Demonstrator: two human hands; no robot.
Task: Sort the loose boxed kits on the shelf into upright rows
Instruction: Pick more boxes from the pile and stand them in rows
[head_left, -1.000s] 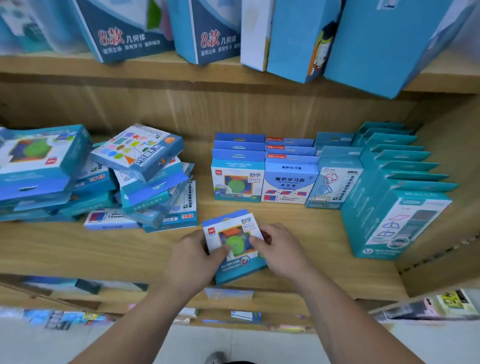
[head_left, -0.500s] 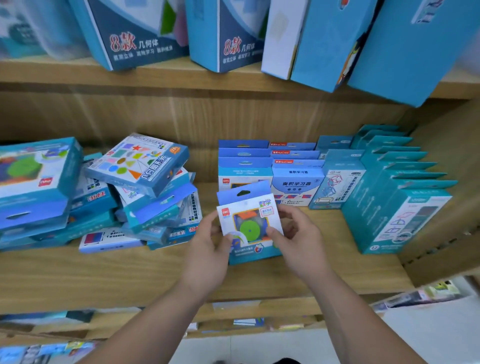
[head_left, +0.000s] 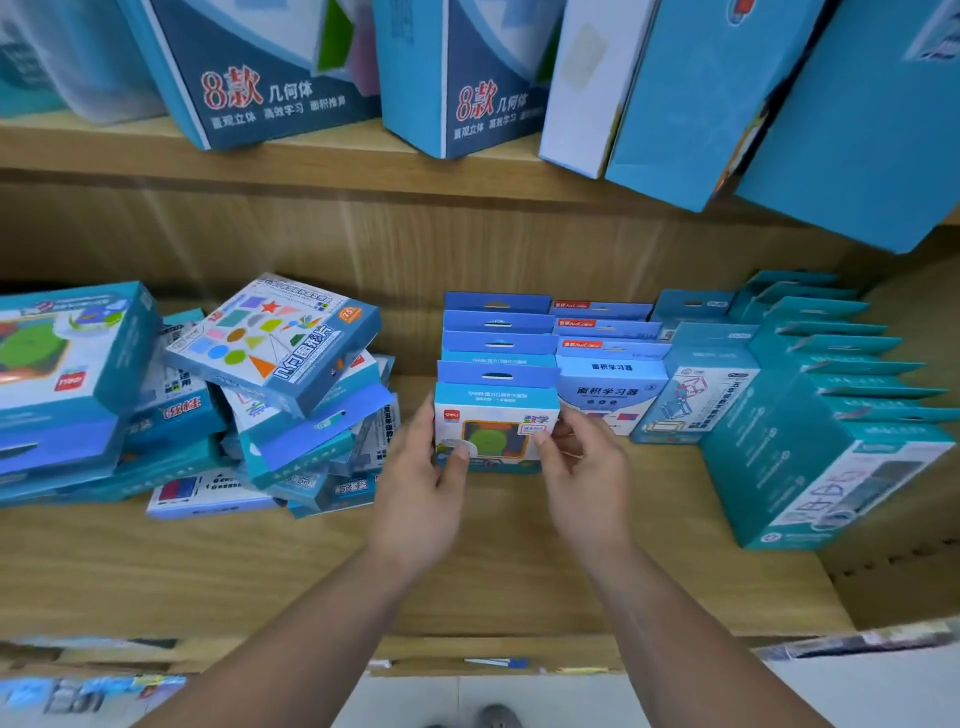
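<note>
A small blue-and-white boxed kit with a green disc on its front stands upright on the wooden shelf, at the front of a row of like boxes. My left hand grips its left edge and my right hand pinches its right edge. To the right stand upright rows of light-blue boxes, pale teal boxes and larger teal boxes. A loose heap of tilted kits lies to the left.
A flat stack of bigger blue boxes sits at the far left. Large boxes lean on the upper shelf, overhanging its edge. The shelf's side wall closes the right end. Bare shelf board lies in front of the rows.
Both hands lifted the green-disc box from flat near the shelf's front edge, turned it upright and carried it back against the front of the left row.
</note>
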